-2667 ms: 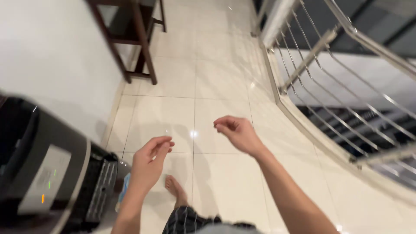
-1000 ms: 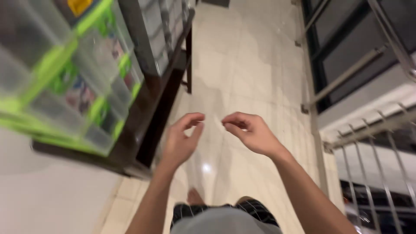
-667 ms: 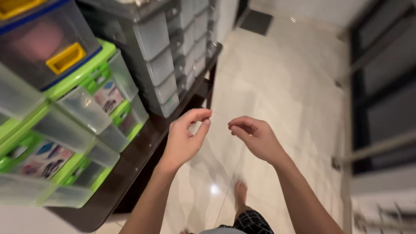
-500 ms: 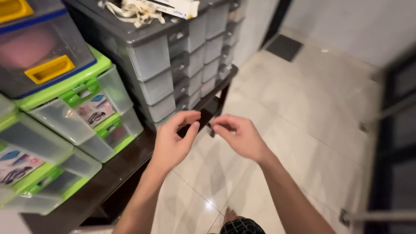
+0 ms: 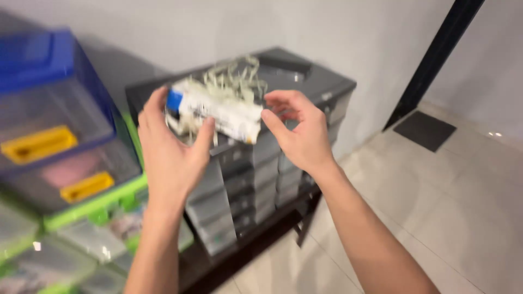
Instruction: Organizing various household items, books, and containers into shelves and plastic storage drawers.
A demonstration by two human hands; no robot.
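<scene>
Having come up from in front of the drawers, the left hand (image 5: pixel 171 155) and right hand (image 5: pixel 302 136) are reaching, fingers open, for the white box (image 5: pixel 215 111) lying atop the grey drawer cabinet (image 5: pixel 310 81), nearly touching it.

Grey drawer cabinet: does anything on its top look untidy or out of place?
Yes. On the grey drawer cabinet a loose tangle of pale strips lies piled behind a white and blue box, which both hands reach for.

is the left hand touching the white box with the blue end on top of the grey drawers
Cannot tell. In the head view the left hand curls around the blue end of the white rectangular box, thumb overlapping its lower edge, but motion blur hides whether skin meets it.
</scene>
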